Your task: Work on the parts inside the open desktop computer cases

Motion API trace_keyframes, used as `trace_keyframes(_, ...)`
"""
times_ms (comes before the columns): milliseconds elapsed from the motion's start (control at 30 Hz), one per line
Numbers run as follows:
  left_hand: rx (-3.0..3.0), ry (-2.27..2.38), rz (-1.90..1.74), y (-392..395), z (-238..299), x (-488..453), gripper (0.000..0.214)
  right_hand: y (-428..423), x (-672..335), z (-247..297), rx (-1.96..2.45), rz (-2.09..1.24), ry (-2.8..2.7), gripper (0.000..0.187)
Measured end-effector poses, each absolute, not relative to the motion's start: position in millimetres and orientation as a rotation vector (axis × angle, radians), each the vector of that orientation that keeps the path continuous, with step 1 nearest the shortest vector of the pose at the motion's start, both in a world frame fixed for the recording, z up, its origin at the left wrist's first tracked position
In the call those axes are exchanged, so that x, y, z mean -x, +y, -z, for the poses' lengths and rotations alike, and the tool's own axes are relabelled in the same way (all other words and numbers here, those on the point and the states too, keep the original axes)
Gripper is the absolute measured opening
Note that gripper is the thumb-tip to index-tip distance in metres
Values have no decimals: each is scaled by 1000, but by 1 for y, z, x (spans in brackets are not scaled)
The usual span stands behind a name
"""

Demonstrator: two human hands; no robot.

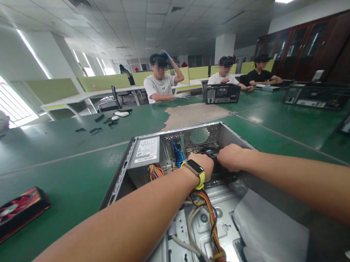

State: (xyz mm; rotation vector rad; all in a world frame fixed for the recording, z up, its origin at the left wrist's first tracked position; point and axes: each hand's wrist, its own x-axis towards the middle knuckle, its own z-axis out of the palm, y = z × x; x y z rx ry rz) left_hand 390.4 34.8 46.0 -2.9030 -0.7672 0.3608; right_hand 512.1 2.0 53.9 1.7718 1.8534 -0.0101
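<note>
- A bundle of coloured cables (210, 223) and a white sheet (267, 234) lie nearest the camera on the floor of an open computer case (120, 176), which rests on its side on a green table (56, 160)
- 2 bare forearms reach in side by side; the left hand (202, 165), with a yellow-strapped watch (196, 172) at the wrist, and the right hand (230, 157) meet over a black cooler fan (210, 150) deep in the case
- The fan lies straight ahead of both hands, between them, with each hand about equally close to it; both hands are curled down onto it, but whether the fingers clamp it or only press on it cannot be told
- A grey power supply (146, 152) fills the case's far left corner, just beside the left hand
- A red-and-black graphics card (11, 212) lies well apart at left
- Beyond, 3 seated people work at other cases (221, 93) along the far edge
</note>
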Motion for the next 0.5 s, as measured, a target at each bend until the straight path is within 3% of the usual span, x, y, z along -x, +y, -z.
trace_keyframes(500, 2890, -756, -315, 36, -43, -390, 29, 2, -512, -51, -1767, -11, 1865, 36)
